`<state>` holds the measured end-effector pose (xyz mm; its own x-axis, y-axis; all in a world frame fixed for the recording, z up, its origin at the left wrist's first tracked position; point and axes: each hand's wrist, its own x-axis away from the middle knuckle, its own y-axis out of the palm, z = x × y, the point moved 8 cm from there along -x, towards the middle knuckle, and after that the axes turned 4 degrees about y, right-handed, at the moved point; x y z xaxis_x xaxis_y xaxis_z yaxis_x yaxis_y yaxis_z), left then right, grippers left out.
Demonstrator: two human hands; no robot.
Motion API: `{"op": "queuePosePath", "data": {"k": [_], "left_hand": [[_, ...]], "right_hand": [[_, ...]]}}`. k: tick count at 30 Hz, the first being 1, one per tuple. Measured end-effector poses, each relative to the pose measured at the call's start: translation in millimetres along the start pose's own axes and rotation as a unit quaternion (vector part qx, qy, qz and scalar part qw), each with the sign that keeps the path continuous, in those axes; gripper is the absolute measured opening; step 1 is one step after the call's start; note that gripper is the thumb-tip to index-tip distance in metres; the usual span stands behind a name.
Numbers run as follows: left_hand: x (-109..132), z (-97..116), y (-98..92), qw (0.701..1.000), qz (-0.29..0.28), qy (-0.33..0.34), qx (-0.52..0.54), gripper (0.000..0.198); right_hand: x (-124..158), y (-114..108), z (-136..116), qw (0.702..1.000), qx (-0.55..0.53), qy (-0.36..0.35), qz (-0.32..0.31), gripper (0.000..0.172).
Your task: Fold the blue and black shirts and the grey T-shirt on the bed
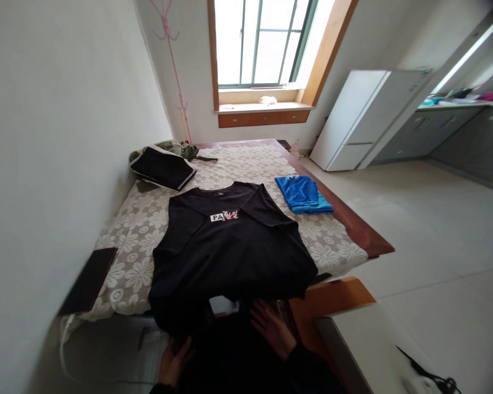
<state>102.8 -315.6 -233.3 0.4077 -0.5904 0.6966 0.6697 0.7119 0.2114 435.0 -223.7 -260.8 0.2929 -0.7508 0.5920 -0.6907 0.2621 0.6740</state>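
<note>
A black T-shirt [230, 257] lies spread front up, its neckline at the far side and its sleeves laid inward over the chest. A white patch and pink print mark its front. Its lower part hangs over the table's near edge. My left hand [173, 362] is low, just below the shirt's drooping left corner, thumb and fingers apart; part of it is dark and hard to see. My right hand [273, 330] is beneath the hem on the right, its fingers stretched out and nothing seen in them.
On the table's patterned cloth [135, 273] lie a folded blue garment [304, 195] at right and dark and green clothes [164, 167] at back left. A dark flat panel [89, 280] sits by the wall. A white cabinet [378, 345] with scissors-like black handles [431, 377] stands right.
</note>
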Motion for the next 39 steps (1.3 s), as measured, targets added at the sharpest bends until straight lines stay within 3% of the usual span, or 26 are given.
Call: {"op": "queuePosePath", "data": {"k": [2, 4, 12, 16, 22, 27, 31, 36, 39], "left_hand": [[2.7, -21.8, 10.5, 0.99, -0.034, -0.092, 0.101, 0.044], [7.1, -33.9, 29.4, 0.973, -0.082, -0.143, 0.164, 0.033], [1.4, -47.6, 105.7, 0.951, -0.146, -0.146, 0.23, 0.021], [-12.8, -40.0, 117.7, 0.951, -0.12, -0.122, 0.256, 0.019], [-29.9, -27.2, 101.8, 0.958, -0.039, -0.061, 0.276, 0.024], [-9.3, -30.1, 88.3, 0.981, -0.004, -0.059, 0.183, 0.02], [15.8, -32.0, 62.4, 0.983, 0.013, -0.064, 0.174, 0.029], [26.9, -31.1, 30.2, 0.96, 0.029, -0.102, 0.258, 0.016], [25.7, -25.4, 15.5, 0.949, 0.056, -0.104, 0.293, 0.02]], "right_hand": [[-6.7, 9.1, 3.2, 0.998, -0.043, 0.012, -0.034, 0.048], [-12.6, 13.3, 2.8, 0.997, -0.06, 0.023, -0.052, 0.043], [-34.4, 35.0, 11.0, 0.993, -0.097, 0.034, -0.056, 0.022], [-37.1, 25.5, 12.7, 0.993, -0.118, -0.001, 0.008, 0.017], [-37.1, 27.5, 10.0, 0.991, -0.135, 0.007, 0.01, 0.019], [-26.8, 18.1, 8.9, 0.988, -0.112, -0.005, 0.102, 0.034], [-3.5, -16.6, -2.9, 0.983, -0.107, -0.064, 0.133, 0.045], [16.9, -82.4, -19.5, 0.97, -0.106, -0.107, 0.193, 0.027], [15.2, -96.4, -35.7, 0.965, -0.114, -0.131, 0.194, 0.024]]}}
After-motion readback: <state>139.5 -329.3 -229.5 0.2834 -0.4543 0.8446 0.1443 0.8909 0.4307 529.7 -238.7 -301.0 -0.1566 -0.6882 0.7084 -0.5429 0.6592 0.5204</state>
